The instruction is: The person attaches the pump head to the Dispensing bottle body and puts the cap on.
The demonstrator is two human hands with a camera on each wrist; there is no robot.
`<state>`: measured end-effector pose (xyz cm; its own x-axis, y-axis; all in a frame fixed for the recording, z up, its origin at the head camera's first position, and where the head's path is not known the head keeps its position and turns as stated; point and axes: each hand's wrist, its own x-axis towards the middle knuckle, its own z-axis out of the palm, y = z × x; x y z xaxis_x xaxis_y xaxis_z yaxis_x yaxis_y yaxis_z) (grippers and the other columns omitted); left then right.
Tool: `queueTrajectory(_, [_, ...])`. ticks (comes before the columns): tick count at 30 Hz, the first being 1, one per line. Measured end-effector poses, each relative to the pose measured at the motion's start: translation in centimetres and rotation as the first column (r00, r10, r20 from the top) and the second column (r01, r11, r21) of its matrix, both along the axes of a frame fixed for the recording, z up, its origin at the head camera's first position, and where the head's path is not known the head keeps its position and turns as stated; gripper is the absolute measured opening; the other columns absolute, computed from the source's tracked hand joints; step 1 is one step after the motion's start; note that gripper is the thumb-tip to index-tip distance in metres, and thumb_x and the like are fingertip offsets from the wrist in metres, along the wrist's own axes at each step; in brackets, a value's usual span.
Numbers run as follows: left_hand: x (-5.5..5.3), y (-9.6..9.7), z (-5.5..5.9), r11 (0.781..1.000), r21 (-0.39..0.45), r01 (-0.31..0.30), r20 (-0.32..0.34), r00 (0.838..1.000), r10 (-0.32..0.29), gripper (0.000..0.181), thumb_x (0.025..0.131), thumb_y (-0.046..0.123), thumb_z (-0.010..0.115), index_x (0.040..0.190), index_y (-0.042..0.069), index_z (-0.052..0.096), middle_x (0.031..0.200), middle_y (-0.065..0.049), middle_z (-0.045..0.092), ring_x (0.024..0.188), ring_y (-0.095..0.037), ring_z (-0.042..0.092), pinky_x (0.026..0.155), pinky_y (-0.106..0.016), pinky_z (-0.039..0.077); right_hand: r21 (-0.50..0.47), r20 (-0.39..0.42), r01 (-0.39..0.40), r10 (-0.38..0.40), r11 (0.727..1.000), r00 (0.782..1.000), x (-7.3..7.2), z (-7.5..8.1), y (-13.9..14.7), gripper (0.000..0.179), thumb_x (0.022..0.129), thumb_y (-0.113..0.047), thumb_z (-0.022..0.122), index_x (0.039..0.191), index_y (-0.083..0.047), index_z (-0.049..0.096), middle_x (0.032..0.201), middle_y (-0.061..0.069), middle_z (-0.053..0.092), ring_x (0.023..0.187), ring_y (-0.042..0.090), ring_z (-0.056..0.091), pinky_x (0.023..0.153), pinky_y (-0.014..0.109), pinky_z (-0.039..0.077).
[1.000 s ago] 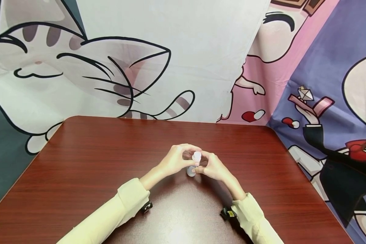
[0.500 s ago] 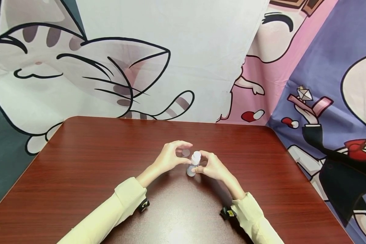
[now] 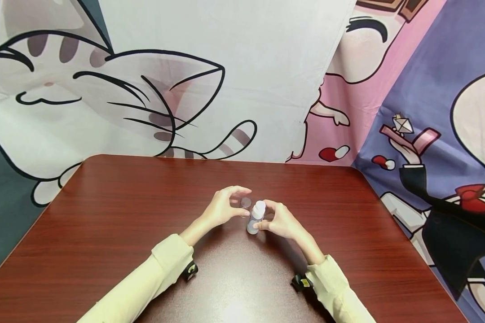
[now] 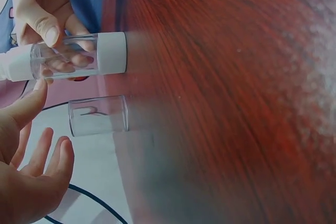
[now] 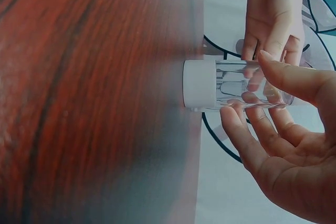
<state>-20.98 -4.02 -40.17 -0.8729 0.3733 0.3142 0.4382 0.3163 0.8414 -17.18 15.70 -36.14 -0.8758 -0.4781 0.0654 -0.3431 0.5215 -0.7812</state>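
Only a narrow gap is separating the clear cap (image 3: 246,202) from the upright bottle (image 3: 256,218). The right hand (image 3: 282,220) is blocking the bottle's right side, the left hand (image 3: 224,208) the cap's left. Farther out, wood-grain tabletop (image 3: 137,193) is offering passage; the cartoon backdrop (image 3: 275,85) is barring the far edge.

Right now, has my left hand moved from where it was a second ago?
Yes: in the head view, your left hand has shifted left, away from the bottle; its fingertips, earlier right of the cat's tail on the backdrop, now sit below it.
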Motion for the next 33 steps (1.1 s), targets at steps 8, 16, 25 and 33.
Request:
queueTrajectory(8, [0.0,0.2,-0.1,0.999,0.001,-0.032,0.063,0.998,0.031,0.052,0.072,0.002,0.081,0.121,0.002,0.062,0.123,-0.017,0.065,0.109,-0.030,0.064,0.091,-0.036,0.054,-0.010,-0.002,0.004,-0.004,1.000,1.000,-1.1,-2.1,0.5,0.034,0.074,0.001,0.078,0.104,0.006,0.061,0.094,0.019,0.069,0.089,0.030,0.069,0.076,0.033,0.056])
queueTrajectory(16, [-0.3,0.5,-0.3,0.995,-0.025,-0.093,0.117,0.989,0.095,0.052,0.071,0.001,0.082,0.120,0.003,0.063,0.121,-0.017,0.066,0.107,-0.029,0.066,0.090,-0.034,0.055,-0.030,0.012,0.013,-0.013,0.999,1.000,-2.1,-3.9,1.2,0.039,0.073,-0.009,0.082,0.106,0.000,0.063,0.096,0.014,0.070,0.090,0.022,0.069,0.077,0.029,0.055])
queueTrajectory(25, [-0.5,0.9,-0.5,0.994,-0.033,-0.108,0.161,0.981,0.112,0.048,0.071,-0.001,0.081,0.117,0.000,0.065,0.118,-0.020,0.066,0.105,-0.031,0.067,0.088,-0.035,0.055,-0.029,0.013,0.004,-0.004,1.000,1.000,-2.2,-3.9,1.2,0.038,0.073,-0.008,0.082,0.105,0.001,0.063,0.094,0.014,0.070,0.088,0.021,0.069,0.076,0.027,0.055])
queueTrajectory(33, [-0.6,1.1,-0.8,0.987,-0.101,-0.127,0.142,0.980,0.141,0.049,0.070,0.002,0.083,0.115,-0.001,0.065,0.108,-0.017,0.071,0.099,-0.028,0.069,0.083,-0.036,0.057,-0.025,0.002,-0.003,0.003,1.000,1.000,-2.1,-3.8,1.2,0.037,0.073,-0.008,0.082,0.104,0.000,0.062,0.093,0.013,0.070,0.087,0.021,0.069,0.075,0.024,0.054])
